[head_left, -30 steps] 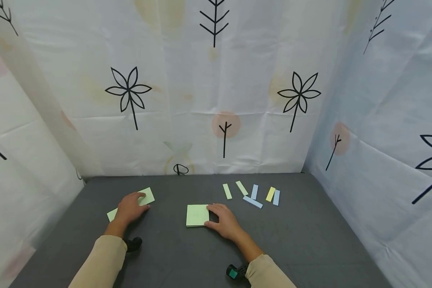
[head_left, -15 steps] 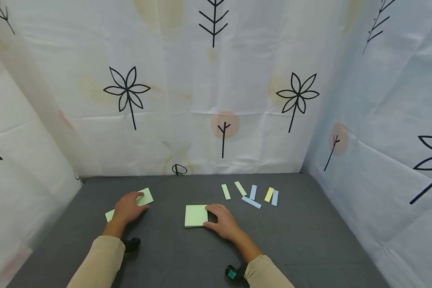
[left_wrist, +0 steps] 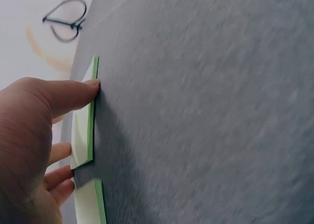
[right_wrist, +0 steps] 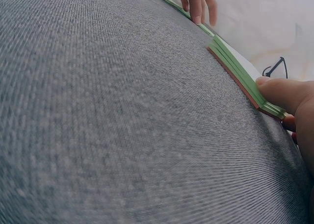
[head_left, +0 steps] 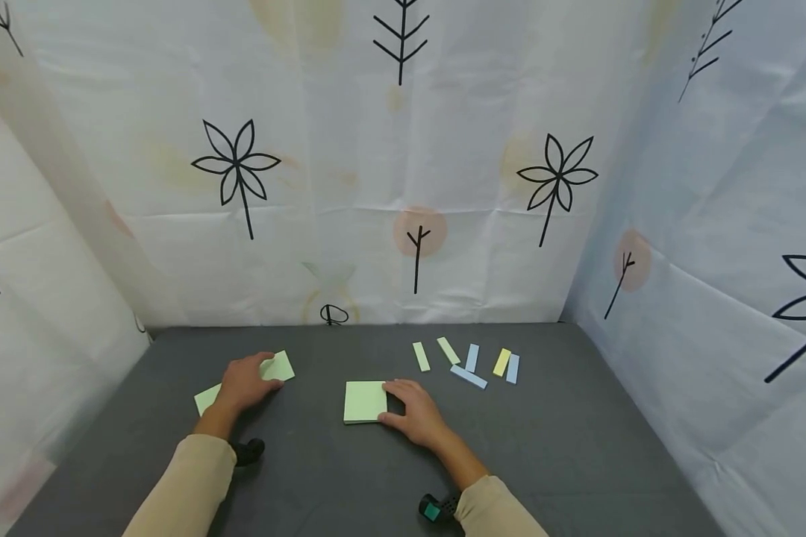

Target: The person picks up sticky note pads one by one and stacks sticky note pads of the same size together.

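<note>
My left hand (head_left: 244,384) pinches a light green sticky note pad (head_left: 278,366) at the table's left, thumb on the near edge and fingers on the far side. In the left wrist view that pad (left_wrist: 82,130) looks thin and lies apart from a second green pad (left_wrist: 88,204), largely covered by the hand and wrist in the head view. At the centre, a thicker square stack of sticky notes (head_left: 365,401) lies flat. My right hand (head_left: 418,414) grips its right edge between thumb and fingers. The right wrist view shows green layers over a reddish bottom on this stack (right_wrist: 235,71).
Several narrow paper strips lie at the back right: pale green (head_left: 421,356), blue (head_left: 469,377) and one yellow (head_left: 501,362). Patterned white cloth (head_left: 336,246) hangs behind the grey table (head_left: 336,485) and along both sides. A dark device (head_left: 436,509) sits at my right wrist.
My left hand has shifted slightly right with its pad, widening the distance from the other green pad. The right hand and its stack have stayed in place.
</note>
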{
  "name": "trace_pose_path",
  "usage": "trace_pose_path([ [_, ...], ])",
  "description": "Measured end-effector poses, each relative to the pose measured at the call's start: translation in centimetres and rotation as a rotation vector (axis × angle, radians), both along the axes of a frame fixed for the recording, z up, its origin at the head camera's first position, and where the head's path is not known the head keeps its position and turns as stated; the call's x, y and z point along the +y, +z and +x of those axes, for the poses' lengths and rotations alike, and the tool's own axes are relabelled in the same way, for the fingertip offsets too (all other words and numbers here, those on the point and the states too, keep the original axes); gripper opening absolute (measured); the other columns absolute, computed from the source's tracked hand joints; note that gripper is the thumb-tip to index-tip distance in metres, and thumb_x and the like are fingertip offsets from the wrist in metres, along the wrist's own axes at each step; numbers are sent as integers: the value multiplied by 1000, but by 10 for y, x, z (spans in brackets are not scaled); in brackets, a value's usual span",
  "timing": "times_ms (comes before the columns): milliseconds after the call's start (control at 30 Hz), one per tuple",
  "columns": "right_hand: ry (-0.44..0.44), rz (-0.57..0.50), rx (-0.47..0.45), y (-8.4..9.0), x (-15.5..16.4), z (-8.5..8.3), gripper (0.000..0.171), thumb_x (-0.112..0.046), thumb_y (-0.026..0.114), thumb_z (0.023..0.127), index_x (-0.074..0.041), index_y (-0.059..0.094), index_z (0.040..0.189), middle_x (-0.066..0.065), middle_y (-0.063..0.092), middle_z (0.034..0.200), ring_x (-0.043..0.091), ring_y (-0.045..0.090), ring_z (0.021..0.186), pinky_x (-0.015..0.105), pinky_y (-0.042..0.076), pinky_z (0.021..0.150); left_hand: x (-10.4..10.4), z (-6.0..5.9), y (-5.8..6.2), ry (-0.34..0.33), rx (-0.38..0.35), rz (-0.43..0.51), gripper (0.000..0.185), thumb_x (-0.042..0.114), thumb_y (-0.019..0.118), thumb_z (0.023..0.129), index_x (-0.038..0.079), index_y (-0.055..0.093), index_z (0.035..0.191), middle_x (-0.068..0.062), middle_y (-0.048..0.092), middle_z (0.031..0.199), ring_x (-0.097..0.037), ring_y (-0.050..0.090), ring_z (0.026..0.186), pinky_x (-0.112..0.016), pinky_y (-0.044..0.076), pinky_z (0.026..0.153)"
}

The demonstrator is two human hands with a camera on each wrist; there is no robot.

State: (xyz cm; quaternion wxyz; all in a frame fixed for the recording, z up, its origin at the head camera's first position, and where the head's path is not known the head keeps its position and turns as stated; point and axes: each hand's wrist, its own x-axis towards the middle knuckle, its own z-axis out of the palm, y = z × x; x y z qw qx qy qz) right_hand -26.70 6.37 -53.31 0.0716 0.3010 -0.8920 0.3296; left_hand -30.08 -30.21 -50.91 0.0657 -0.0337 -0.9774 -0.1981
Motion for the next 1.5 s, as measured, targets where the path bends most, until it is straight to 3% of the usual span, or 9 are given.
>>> trace_pose_path([
  [400, 6, -7, -9, 0, 0, -1, 55, -34, 72, 89, -4, 58, 133, 13, 57, 134, 33, 46, 128, 51, 37, 103, 38, 21, -4, -54, 54, -115, 48, 37, 72, 84, 8, 65, 122, -21, 58, 129, -49, 47, 116, -65, 34, 87],
  [833, 7, -1, -13, 1, 0, -1, 55, -33, 72, 88, -4, 58, 133, 11, 58, 133, 32, 46, 129, 50, 37, 104, 44, 38, -5, -107, 133, -131, 40, 35, 74, 83, 10, 68, 114, -16, 61, 123, -43, 51, 111, -62, 36, 88],
  [1133, 5, -4, -17, 2, 0, -1, 55, -33, 72, 88, -3, 58, 133, 12, 58, 133, 32, 46, 129, 51, 37, 103, 50, 38, -4, -167, 249, -320, 30, 32, 73, 84, 9, 70, 103, -10, 69, 107, -34, 64, 97, -55, 42, 84],
  [1333, 6, -8, -21, 2, 0, -1, 55, -33, 72, 89, -3, 58, 133, 12, 57, 134, 32, 45, 129, 51, 37, 103, 52, 40, -4, -151, 254, -292, 25, 30, 72, 84, 10, 70, 100, -9, 70, 104, -32, 65, 92, -53, 42, 79],
  [1500, 10, -10, -5, 3, 0, 0, 54, -31, 72, 88, -2, 58, 132, 13, 58, 133, 33, 46, 128, 51, 37, 103, 48, 41, -3, -138, 246, -179, 16, 26, 71, 87, 13, 71, 96, -6, 70, 93, -33, 64, 88, -56, 43, 78],
])
